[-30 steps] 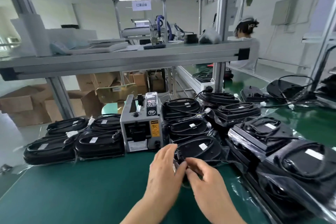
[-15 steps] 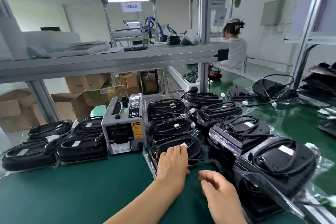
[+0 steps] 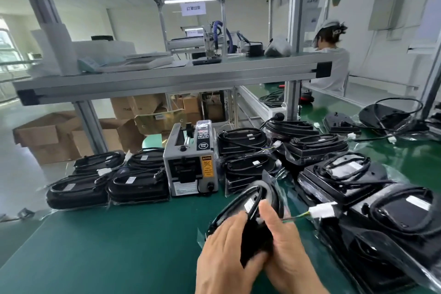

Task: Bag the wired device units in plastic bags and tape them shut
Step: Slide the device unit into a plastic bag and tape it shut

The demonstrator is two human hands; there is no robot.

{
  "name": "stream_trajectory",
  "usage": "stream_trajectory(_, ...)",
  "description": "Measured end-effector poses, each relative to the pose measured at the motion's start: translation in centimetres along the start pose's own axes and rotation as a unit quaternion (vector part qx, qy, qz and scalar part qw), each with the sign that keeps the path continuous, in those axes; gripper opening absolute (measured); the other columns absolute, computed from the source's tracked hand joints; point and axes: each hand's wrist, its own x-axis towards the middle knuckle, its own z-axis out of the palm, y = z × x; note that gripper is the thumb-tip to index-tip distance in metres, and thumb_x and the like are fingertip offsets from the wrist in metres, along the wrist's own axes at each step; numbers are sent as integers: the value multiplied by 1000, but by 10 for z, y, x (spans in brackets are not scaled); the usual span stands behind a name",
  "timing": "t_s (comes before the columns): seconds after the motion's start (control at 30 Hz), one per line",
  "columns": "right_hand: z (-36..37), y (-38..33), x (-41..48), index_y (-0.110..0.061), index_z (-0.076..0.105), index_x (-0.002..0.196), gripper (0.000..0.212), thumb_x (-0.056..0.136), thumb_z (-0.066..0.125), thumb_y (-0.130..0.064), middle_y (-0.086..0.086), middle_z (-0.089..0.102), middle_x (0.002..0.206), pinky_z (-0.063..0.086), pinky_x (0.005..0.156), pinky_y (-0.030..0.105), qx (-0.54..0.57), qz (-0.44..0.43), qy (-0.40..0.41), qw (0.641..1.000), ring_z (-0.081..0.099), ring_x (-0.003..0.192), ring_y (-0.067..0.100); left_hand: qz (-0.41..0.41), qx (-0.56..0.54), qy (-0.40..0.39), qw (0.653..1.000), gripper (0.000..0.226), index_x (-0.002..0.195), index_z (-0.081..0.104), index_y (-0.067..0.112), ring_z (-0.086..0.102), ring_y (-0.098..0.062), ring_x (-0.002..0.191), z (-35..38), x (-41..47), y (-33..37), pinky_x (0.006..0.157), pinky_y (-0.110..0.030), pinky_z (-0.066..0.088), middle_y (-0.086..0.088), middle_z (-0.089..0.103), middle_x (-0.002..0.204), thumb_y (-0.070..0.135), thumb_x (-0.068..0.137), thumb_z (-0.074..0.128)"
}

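A black wired device unit in a clear plastic bag is lifted and tilted on edge above the green table. My left hand grips its near left side. My right hand grips its near right side, thumb up against the coiled cable. Its white connector sticks out to the right on a thin wire. The grey tape dispenser stands behind it at the table's middle.
Several bagged units lie left of the dispenser. More black units crowd the middle and right. A metal shelf beam runs overhead. Cardboard boxes sit on the floor at left. A person in white works at the back right.
Both hands have picked the front unit up off the table and tilted it on edge toward me. Half a second ago only the left hand touched it as it lay flat.
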Motion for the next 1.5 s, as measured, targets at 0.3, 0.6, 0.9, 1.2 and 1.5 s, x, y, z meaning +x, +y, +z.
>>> stream_trajectory(0.3,13,-2,-6,-26,52,137,80,64,76,-4,-16,72,116,52,82,11,-293,-174,-114,933,68,107,3,-21,-229,85,969,41,119,61,43,62,3,109,-49,-5,-27,90,-18,49,28,66,115,54,79,63)
stream_trajectory(0.6,12,-30,-1,-36,49,142,78,73,71,-6,-1,66,130,49,104,31,-439,-94,-283,848,62,122,20,33,-290,-42,956,31,112,71,40,48,-11,130,-102,64,-43,108,-22,37,19,56,125,33,83,77)
stream_trajectory(0.9,14,-35,3,-42,48,141,78,74,68,-7,-4,67,127,50,97,28,-467,-66,-319,822,64,114,10,50,-371,-83,923,13,78,69,6,59,-15,82,-102,83,-38,80,-34,52,-1,62,85,13,90,69)
stream_trajectory(1.2,15,-26,5,-41,50,138,78,71,67,-4,-5,73,113,52,85,18,-473,-93,-225,846,69,93,10,-160,-440,61,881,13,82,77,26,66,-5,81,-91,84,-56,77,-19,51,5,74,83,34,87,68)
stream_trajectory(1.5,19,-17,12,-45,48,135,78,80,73,4,-15,74,93,50,65,8,-462,-132,-121,868,69,73,9,-494,-527,110,683,16,85,70,12,54,-6,52,-42,91,-125,45,-18,46,4,63,61,22,96,64)
